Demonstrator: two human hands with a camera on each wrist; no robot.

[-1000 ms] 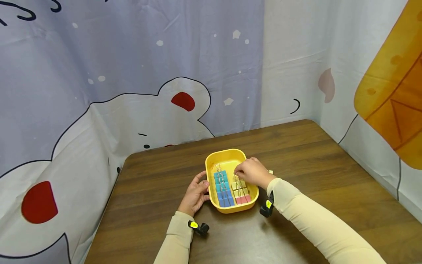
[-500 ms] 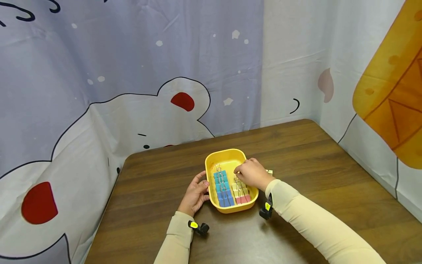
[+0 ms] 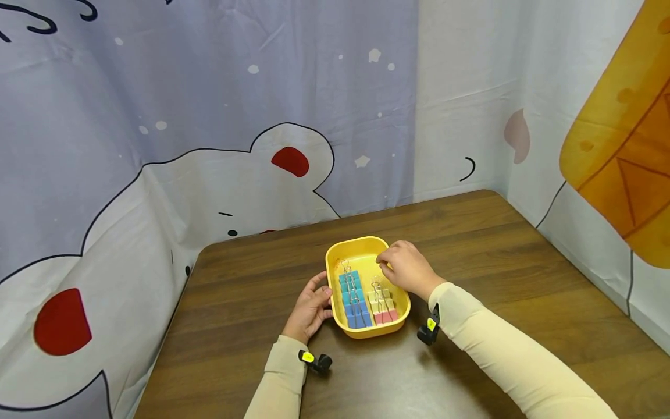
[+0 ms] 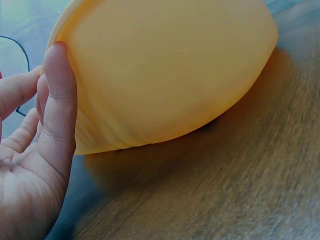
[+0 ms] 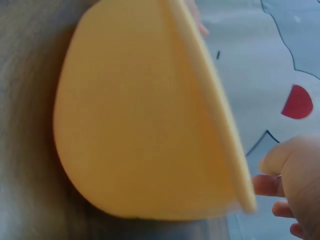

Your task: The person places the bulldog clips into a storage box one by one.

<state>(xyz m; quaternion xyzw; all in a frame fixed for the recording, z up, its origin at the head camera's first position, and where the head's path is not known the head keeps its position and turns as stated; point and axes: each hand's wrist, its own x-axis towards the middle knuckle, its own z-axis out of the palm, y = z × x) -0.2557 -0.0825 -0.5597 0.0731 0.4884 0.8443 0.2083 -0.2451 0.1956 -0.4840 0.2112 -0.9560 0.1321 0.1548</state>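
Note:
In the head view a yellow tray (image 3: 361, 334) stands on the table with two rows of binder clips in it. The left row has teal clips (image 3: 349, 279) and blue clips (image 3: 358, 317); pale yellow clips (image 3: 379, 297) and a pink clip (image 3: 386, 316) form the right one. My left hand (image 3: 310, 307) rests against the tray's left side, its thumb (image 4: 60, 95) lying along the outer wall up to the rim. Over the right rim hovers my right hand (image 3: 409, 269), fingers loosely bent and holding nothing, just beyond the pale yellow clips.
The brown wooden table (image 3: 262, 279) extends around the tray. A printed curtain (image 3: 209, 116) hangs behind its far edge and along the right side. Each wrist carries a small black camera, such as the left camera (image 3: 319, 363).
My right hand has let go of the pale yellow clip's wire handle and moved slightly right and away. A pale object right of the wrist is now hidden. My left hand has stayed put.

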